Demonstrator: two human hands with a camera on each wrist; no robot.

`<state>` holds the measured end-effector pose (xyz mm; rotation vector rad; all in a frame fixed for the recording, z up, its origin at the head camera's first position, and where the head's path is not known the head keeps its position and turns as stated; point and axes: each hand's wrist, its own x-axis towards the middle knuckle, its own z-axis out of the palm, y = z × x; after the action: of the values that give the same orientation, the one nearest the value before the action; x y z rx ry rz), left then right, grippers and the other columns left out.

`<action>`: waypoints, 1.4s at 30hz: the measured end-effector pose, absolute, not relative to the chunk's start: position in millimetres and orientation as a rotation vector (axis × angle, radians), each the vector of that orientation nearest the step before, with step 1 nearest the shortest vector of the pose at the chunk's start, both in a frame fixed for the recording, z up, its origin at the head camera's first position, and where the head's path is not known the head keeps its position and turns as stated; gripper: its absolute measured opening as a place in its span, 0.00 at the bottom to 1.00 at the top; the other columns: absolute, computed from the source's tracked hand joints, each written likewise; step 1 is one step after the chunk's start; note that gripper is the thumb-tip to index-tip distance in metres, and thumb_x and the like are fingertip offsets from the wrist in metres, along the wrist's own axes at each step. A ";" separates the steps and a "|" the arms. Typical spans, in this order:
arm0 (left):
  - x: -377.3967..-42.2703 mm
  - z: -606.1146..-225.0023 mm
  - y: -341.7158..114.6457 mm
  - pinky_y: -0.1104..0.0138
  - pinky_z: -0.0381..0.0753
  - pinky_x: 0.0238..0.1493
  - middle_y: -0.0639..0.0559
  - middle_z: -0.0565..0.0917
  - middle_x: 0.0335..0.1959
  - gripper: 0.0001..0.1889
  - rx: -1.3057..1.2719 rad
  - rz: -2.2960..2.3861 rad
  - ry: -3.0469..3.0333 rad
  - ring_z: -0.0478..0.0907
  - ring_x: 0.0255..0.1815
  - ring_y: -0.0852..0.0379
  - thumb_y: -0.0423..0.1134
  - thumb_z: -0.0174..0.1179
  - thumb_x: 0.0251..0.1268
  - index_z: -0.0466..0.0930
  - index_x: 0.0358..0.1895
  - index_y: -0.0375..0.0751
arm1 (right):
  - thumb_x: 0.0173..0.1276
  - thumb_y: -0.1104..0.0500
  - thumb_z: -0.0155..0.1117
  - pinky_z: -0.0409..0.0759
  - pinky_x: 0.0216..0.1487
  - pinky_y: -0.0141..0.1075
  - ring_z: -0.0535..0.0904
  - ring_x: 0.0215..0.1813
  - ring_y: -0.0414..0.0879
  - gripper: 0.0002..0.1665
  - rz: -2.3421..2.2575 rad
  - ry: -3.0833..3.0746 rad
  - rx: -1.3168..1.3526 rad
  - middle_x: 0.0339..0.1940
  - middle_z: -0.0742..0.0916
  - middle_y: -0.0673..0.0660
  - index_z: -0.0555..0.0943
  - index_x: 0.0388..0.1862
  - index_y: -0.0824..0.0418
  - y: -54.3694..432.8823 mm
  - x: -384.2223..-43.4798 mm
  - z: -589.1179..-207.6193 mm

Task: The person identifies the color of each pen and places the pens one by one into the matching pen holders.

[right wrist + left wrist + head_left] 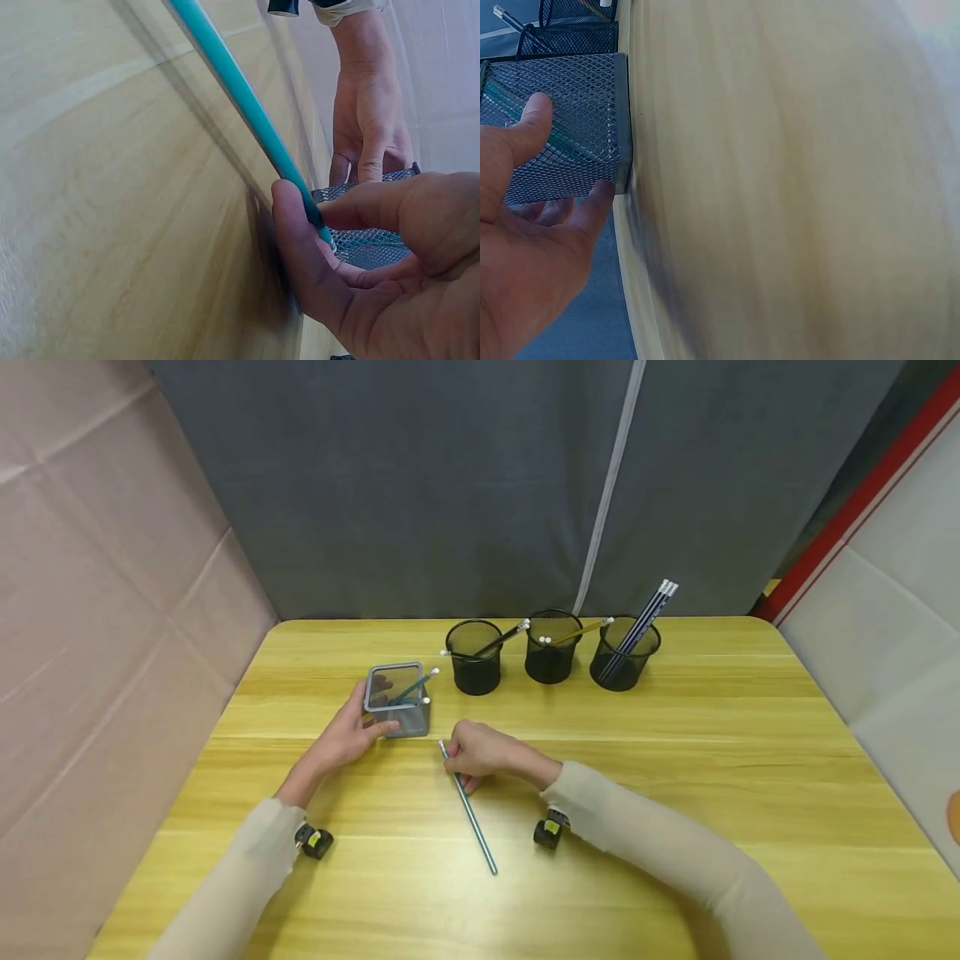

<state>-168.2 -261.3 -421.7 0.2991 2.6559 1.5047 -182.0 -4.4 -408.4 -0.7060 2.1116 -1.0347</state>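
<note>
My left hand [347, 735] grips a square grey mesh pencil cup [408, 720] from its left side, thumb on the front wall and fingers around behind. Two teal pencils [417, 687] with white erasers lean inside that cup, showing through the mesh in the left wrist view. Just right of the cup, my right hand [480, 753] pinches another teal pencil [477, 827] near its white eraser end. The pencil's long free part slants toward the front of the table. In the right wrist view thumb and fingertips close on the pencil [247, 97], with its shadow beside it on the wood.
Three round black mesh cups stand in a row at the back: a left one [477, 677] with black pencils, a middle one [548, 667] with yellow pencils, and a right one [617, 675] with dark striped pencils. A grey curtain [420, 493] hangs behind the wooden table [675, 793].
</note>
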 end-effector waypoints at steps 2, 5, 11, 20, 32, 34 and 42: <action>-168.1 -421.8 -261.1 0.43 0.64 0.70 0.33 0.62 0.75 0.41 0.302 1.513 2.650 0.59 0.75 0.34 0.27 0.63 0.70 0.47 0.79 0.36 | 0.75 0.69 0.59 0.87 0.25 0.40 0.84 0.18 0.52 0.25 -1.059 2.078 -0.704 0.12 0.79 0.59 0.73 0.13 0.64 -3.5 -182.5 -409.0; -167.9 -421.6 -260.8 0.43 0.65 0.70 0.33 0.62 0.75 0.41 0.305 1.521 2.646 0.59 0.75 0.34 0.27 0.63 0.70 0.47 0.79 0.36 | 0.76 0.70 0.57 0.88 0.26 0.41 0.84 0.19 0.52 0.23 -1.114 2.023 -0.712 0.13 0.79 0.60 0.74 0.16 0.67 -1.1 -182.7 -409.5; -167.4 -421.0 -260.9 0.43 0.65 0.69 0.33 0.61 0.75 0.41 0.304 1.508 2.652 0.59 0.75 0.33 0.27 0.63 0.70 0.47 0.79 0.36 | 0.78 0.71 0.54 0.88 0.27 0.42 0.82 0.19 0.50 0.12 -1.222 1.960 -0.672 0.18 0.81 0.63 0.76 0.31 0.73 5.4 -184.5 -411.2; -167.2 -421.2 -260.6 0.43 0.66 0.69 0.33 0.61 0.75 0.41 0.308 1.523 2.644 0.59 0.75 0.33 0.27 0.62 0.71 0.47 0.79 0.36 | 0.78 0.70 0.53 0.89 0.32 0.44 0.82 0.25 0.50 0.05 -1.336 1.940 -0.605 0.29 0.82 0.64 0.74 0.47 0.74 17.9 -190.4 -405.2; -168.0 -423.0 -261.6 0.42 0.65 0.69 0.32 0.61 0.75 0.40 0.323 1.535 2.635 0.59 0.74 0.33 0.26 0.62 0.71 0.47 0.79 0.34 | 0.79 0.69 0.54 0.88 0.41 0.51 0.85 0.32 0.53 0.07 -1.473 1.934 -0.579 0.39 0.81 0.66 0.72 0.50 0.72 33.1 -199.6 -396.1; -168.2 -423.1 -261.7 0.42 0.65 0.69 0.32 0.61 0.75 0.40 0.321 1.544 2.628 0.59 0.74 0.32 0.26 0.62 0.71 0.47 0.79 0.34 | 0.79 0.69 0.54 0.88 0.41 0.51 0.85 0.32 0.54 0.06 -1.481 1.933 -0.573 0.40 0.81 0.66 0.71 0.50 0.72 34.3 -200.4 -395.3; -168.5 -423.0 -261.3 0.43 0.66 0.69 0.32 0.61 0.75 0.40 0.316 1.547 2.627 0.59 0.75 0.33 0.26 0.62 0.71 0.48 0.79 0.34 | 0.79 0.70 0.53 0.86 0.43 0.56 0.84 0.32 0.54 0.05 -1.575 1.887 -0.625 0.39 0.79 0.65 0.70 0.48 0.72 35.7 -201.6 -392.1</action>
<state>-168.5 -261.3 -423.0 0.3157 2.6268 1.5471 -201.6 35.7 -392.1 -0.6249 1.8866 -1.5754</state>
